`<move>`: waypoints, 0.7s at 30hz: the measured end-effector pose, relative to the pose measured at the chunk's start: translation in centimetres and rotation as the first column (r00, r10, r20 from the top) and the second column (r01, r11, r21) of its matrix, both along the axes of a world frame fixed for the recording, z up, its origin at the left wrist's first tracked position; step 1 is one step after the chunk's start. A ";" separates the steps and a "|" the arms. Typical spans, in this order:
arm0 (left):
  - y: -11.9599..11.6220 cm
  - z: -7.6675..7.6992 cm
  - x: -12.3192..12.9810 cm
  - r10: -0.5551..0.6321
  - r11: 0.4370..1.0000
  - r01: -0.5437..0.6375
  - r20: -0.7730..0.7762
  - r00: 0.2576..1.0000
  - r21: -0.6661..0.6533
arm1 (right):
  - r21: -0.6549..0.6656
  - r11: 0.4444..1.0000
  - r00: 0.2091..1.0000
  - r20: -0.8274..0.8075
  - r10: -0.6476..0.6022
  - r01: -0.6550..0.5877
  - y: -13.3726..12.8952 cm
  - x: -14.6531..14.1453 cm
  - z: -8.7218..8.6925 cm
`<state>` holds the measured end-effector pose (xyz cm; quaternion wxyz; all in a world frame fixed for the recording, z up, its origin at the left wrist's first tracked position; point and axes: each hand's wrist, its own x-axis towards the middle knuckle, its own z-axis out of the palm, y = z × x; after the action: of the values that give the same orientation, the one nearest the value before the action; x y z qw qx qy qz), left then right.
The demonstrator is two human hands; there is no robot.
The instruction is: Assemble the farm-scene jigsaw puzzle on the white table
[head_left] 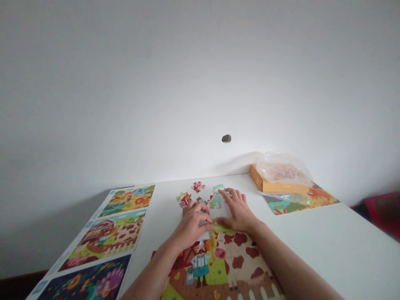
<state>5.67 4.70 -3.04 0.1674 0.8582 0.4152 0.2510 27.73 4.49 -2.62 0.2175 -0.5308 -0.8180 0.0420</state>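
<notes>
From the head view, a farm jigsaw puzzle [240, 262] lies part-built at bottom centre, a cow and a farmer printed on its card, its upper edge ragged. The left hand [190, 225] curls narrow over that edge, its fingers bent above a pale piece [204, 236]; whether it grips, I cannot tell. The right hand [237, 210] lies wide, fingers spread, just beside it on the white table [312, 237]. Loose pieces [197, 186], small knobbed card shapes in red and mint, sit just above the hands. Printed sheets [106, 237] run down the left of the frame. At upper right, an orange box [265, 182] sits under a crinkled plastic bag [283, 168].
</notes>
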 end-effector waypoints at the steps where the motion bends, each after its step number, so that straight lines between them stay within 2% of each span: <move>1: 0.0 0.0 0.0 -0.001 1.000 0.001 0.001 1.000 0.005 | -0.003 1.000 1.000 0.007 0.021 -0.021 -0.1 -0.1 0.1; 4: 0.0 0.0 0.1 -0.004 1.000 0.004 0.001 1.000 0.017 | -0.029 0.998 0.998 0.022 0.057 -0.056 -0.2 -0.3 0.2; 14: 0.2 -0.3 0.0 0.029 0.999 -0.029 -0.009 1.000 0.021 | -0.016 1.000 1.000 0.003 0.004 -0.004 0.1 -0.1 -0.3; 21: 0.1 0.0 0.1 0.036 0.999 -0.036 -0.024 0.999 0.013 | -0.007 1.000 1.000 0.022 -0.001 0.001 0.0 0.0 -0.3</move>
<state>5.75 4.79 -3.07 0.1524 0.8546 0.4312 0.2459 27.70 4.50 -2.92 0.2065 -0.5325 -0.8199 0.0389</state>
